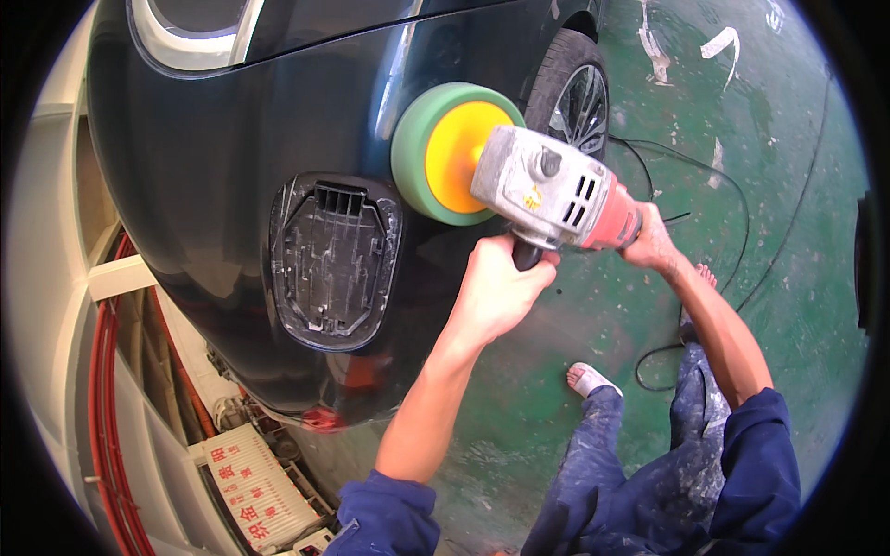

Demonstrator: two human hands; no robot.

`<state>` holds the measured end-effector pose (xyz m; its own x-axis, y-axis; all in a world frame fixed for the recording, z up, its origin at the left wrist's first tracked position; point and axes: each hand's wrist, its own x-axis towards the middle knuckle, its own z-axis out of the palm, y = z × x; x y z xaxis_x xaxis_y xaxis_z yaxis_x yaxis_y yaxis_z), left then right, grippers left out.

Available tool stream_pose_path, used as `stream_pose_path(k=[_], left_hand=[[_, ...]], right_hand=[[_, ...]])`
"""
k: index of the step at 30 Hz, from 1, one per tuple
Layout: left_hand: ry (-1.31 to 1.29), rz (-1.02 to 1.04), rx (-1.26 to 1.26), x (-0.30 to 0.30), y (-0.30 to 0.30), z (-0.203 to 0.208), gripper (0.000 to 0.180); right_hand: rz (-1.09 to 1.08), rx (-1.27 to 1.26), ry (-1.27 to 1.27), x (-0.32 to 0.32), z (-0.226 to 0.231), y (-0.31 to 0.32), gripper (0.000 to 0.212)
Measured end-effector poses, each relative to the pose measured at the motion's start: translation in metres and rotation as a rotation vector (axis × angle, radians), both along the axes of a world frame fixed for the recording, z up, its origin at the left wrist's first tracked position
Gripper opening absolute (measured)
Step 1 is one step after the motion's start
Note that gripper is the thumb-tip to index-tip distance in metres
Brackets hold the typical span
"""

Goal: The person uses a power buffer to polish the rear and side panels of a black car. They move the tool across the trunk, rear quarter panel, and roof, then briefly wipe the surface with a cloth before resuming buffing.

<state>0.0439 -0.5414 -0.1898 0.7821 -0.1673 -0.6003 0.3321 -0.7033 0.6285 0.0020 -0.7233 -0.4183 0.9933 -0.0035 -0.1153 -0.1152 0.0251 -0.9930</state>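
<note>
Two hands on the polisher [547, 190]: our left hand [501, 287] grips its side handle, right hand [654, 243] clamps the rear, pad [445, 153] facing left onto the dark car panel [232, 167].

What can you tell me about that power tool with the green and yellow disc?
The polisher has a scuffed grey metal-looking head with vent slots, a red rear body and a thick green foam pad on a yellow backing plate. The pad sits against the dark car panel. The left hand grips its black side handle; the right hand holds the rear.
</note>
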Motion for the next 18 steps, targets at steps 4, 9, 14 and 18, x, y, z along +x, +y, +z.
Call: stream_pose_path(k=[4,9,14,18], left_hand=[[0.073,0.019,0.054,-0.026,0.021,-0.009,0.020],[0.104,0.040,0.120,-0.061,0.054,-0.006,0.022],[0.315,0.140,-0.058,-0.091,0.089,0.003,0.016],[0.374,0.306,-0.227,-0.122,0.104,-0.009,0.017]], right_hand=[[0.058,0.022,0.016,-0.035,-0.030,0.030,0.028],[0.119,0.067,-0.056,-0.067,-0.033,0.075,0.054],[0.208,0.021,0.042,-0.092,-0.020,0.096,0.059],[0.282,-0.048,0.107,-0.097,-0.021,0.090,0.060]])
